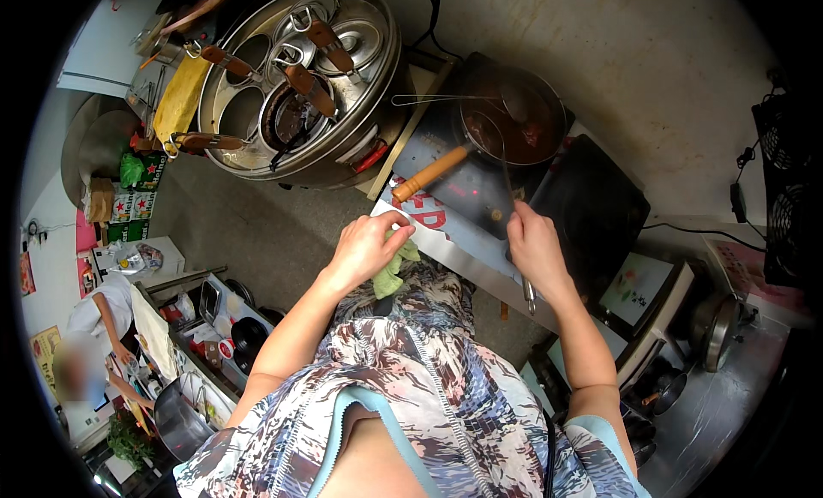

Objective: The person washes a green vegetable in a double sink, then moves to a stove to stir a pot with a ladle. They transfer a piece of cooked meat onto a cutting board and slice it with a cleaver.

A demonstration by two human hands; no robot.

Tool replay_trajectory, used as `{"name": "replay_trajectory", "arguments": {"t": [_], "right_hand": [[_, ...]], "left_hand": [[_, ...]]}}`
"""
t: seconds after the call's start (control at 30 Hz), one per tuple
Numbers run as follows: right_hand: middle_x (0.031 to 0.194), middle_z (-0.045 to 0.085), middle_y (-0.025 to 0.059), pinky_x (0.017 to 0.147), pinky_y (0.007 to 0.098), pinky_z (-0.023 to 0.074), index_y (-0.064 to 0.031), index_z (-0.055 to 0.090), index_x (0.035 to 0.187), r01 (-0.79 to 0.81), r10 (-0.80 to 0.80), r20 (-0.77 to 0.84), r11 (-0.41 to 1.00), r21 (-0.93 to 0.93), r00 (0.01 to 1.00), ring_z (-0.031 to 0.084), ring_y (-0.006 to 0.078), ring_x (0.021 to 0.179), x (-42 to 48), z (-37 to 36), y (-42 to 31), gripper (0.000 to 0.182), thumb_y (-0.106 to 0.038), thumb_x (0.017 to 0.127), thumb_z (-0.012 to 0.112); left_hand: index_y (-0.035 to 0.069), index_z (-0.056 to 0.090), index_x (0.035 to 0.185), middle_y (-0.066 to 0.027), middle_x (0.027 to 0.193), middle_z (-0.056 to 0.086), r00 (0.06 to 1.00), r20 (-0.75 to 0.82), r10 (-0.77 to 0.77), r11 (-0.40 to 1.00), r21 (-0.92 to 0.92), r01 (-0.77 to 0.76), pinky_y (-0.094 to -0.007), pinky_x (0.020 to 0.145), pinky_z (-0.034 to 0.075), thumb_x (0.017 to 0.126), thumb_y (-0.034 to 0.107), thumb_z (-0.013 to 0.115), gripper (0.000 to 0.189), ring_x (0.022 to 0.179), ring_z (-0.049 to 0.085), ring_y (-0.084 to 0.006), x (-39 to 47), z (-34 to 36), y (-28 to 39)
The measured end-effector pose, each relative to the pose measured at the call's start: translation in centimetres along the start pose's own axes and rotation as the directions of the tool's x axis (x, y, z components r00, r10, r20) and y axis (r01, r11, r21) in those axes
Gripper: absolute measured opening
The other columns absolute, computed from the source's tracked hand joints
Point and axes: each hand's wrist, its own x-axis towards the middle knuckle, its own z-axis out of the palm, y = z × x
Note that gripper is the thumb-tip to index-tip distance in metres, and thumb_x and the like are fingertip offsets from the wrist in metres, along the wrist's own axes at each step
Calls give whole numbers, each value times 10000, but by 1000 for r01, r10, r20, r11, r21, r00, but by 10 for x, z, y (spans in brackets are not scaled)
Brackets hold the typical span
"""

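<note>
My right hand [539, 248] grips the long metal handle of a ladle [508, 176]. Its far end reaches into a saucepan [561, 138] of dark reddish liquid. A wooden handle [429, 174] sticks out from the pan towards me. Across the pan's rim lies a wire-handled strainer [443, 99], its bowl over the liquid and partly blurred. My left hand [368, 250] is apart from the pan, near the counter's front edge. A light green cloth [397, 270] hangs from its fingers.
The pan stands on a dark cooktop [472, 202], with a black appliance [595, 202] to its right. A large steel multi-well cooker [353, 135] holding clip-handled baskets stands at upper left. Low on the left, another person [106, 324] works at a cluttered counter. Pans [665, 392] sit at right.
</note>
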Motion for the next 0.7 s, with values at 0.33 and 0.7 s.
{"name": "replay_trajectory", "arguments": {"t": [0.33,0.7], "right_hand": [[804,601,340,753,507,494,92,600,1083,-22,22,29,1000,19,999,613,485,824,0,-2,-4,308,-118,916,449],[642,536,0,366,214,372,5,606,1085,-359,218,302,739,571,928,466,59,431,15,-23,12,273,-148,974,409]], "left_hand": [[71,688,948,-165,596,598,1000,-10,-1,1000,5,1,-447,661,484,898,308,621,251,654,630,-368,-1,0,2],[58,695,958,-173,662,628,1000,-1,-10,1000,-12,10,-424,663,484,897,306,627,264,677,640,-348,2,7,2]]}}
